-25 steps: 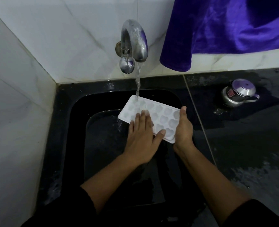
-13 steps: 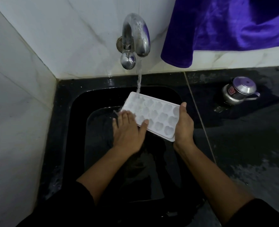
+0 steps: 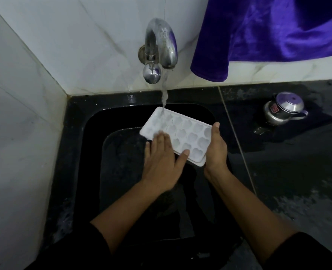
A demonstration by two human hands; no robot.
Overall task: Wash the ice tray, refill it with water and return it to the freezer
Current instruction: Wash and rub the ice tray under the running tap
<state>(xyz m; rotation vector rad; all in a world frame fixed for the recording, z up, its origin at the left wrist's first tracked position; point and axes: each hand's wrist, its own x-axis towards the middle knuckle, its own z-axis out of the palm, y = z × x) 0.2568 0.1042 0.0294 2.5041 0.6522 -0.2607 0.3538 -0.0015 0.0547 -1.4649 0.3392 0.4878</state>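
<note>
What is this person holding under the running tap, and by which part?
The white ice tray, gripped by the right hand at its right-hand short end. The left hand only lies flat on the tray's top, fingers straight.

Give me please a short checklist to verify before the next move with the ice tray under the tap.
1. Grip of right hand on the ice tray end: ok.
2. The water stream from the tap lands on the tray's far corner: ok.
3. Flat left hand rests on the cells: ok.
4. Tray held above the sink: ok.
5. All cells clean: cannot tell.
</note>
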